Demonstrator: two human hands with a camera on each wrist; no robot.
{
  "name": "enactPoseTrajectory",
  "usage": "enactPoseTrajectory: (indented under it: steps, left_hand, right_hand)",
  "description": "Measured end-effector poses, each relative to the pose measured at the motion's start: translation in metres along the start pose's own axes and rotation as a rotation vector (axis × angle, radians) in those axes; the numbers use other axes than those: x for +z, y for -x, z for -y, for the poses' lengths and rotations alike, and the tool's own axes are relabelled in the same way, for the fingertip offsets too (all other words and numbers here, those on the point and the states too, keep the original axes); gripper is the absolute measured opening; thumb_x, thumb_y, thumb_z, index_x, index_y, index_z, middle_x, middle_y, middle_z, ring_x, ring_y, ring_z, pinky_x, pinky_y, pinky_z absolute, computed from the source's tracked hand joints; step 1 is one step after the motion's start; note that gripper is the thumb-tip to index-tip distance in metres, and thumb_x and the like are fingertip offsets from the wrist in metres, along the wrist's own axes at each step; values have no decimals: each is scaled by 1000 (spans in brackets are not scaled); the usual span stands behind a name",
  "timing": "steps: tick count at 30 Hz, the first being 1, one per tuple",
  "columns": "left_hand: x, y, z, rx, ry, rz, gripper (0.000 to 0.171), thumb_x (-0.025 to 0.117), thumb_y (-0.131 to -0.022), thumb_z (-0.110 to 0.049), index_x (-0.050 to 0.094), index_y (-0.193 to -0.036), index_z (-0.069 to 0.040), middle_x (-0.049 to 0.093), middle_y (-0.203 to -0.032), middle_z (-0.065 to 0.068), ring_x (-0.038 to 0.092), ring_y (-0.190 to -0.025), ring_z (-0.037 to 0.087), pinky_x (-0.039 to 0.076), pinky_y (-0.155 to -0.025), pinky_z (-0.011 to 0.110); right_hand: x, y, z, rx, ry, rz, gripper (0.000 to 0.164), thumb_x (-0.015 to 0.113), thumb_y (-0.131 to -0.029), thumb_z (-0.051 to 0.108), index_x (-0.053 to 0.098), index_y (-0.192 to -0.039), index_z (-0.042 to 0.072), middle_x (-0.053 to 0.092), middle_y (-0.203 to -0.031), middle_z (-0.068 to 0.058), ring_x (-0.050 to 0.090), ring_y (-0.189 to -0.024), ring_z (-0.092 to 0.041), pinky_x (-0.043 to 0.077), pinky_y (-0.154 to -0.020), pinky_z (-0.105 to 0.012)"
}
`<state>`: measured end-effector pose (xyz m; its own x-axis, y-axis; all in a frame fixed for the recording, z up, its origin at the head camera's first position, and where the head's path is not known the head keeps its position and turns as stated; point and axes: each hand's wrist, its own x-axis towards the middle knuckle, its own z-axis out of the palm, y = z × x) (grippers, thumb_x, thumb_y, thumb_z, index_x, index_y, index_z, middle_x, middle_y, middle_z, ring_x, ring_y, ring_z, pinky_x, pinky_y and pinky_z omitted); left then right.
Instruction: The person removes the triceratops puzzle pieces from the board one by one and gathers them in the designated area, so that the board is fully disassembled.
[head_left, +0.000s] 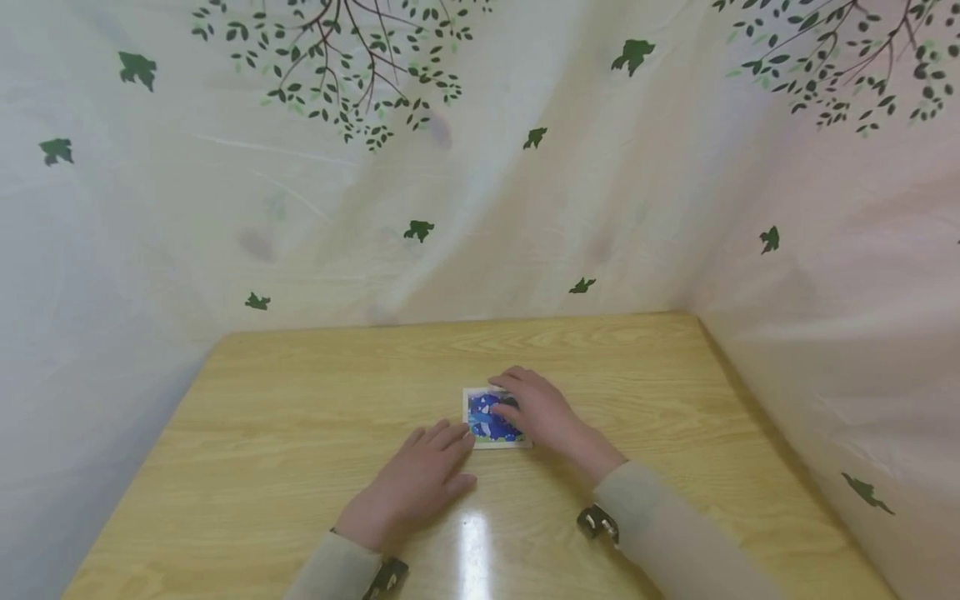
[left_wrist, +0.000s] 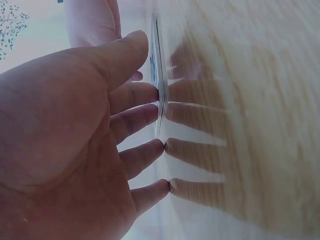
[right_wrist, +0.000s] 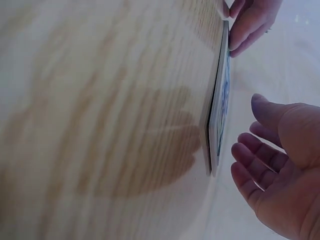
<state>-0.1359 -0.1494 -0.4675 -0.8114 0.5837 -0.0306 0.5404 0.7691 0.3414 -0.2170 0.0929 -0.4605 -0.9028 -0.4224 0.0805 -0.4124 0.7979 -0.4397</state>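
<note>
A small flat picture piece [head_left: 486, 421] with a white border and a blue design lies on the wooden table [head_left: 300, 392]. In the right wrist view its edge [right_wrist: 216, 125] looks like two thin layers. My left hand [head_left: 420, 477] rests beside its near left corner. In the left wrist view two of that hand's fingertips [left_wrist: 150, 92] touch the piece and the others meet the tabletop, fingers fairly straight. Over the right part of the piece hovers my right hand [head_left: 551, 417], partly covering it. Its fingers [right_wrist: 247, 182] are loosely bent and apart from the piece.
A pale curtain [head_left: 480, 183] printed with leaves and birds hangs behind the table and along both sides. Each wrist wears a dark camera band [head_left: 597, 523] below a light sleeve [head_left: 667, 517].
</note>
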Motion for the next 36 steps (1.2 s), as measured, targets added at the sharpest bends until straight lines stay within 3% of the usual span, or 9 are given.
enactPoseTrajectory:
  steps: [14, 21, 29, 36]
  left_hand:
    - [4, -2, -1, 9, -25, -18, 66, 58, -114, -45, 47, -168, -8, 33, -178, 17, 29, -163, 45, 21, -130, 70]
    - [4, -12, 2, -17, -82, -26, 67, 53, -115, -50, 46, -168, -9, 33, -177, 17, 28, -164, 44, 18, -130, 71]
    - [6, -20, 7, -45, -32, 10, 68, 49, -116, -53, 43, -170, -12, 29, -179, 15, 22, -166, 40, 11, -132, 69]
    - [4, -20, 8, -34, 5, 16, 68, 53, -115, -49, 43, -170, -9, 29, -179, 18, 23, -166, 42, 12, -132, 70]
  right_hand:
    - [15, -18, -1, -4, -10, -2, 43, 81, -104, 26, 73, -141, 7, 70, -134, -10, 68, -124, -30, 56, -112, -51]
    - [13, -24, -1, -17, -11, 69, 39, 79, -104, 21, 74, -141, 7, 67, -142, -13, 63, -134, -33, 51, -118, -52]
    - [14, -30, -7, -8, -14, 94, 38, 78, -105, 20, 74, -142, 9, 66, -145, -11, 61, -137, -32, 50, -119, -50]
    - [16, -31, -8, -39, -8, 80, 36, 79, -105, 20, 76, -138, 7, 67, -142, -12, 62, -135, -33, 52, -116, -51]
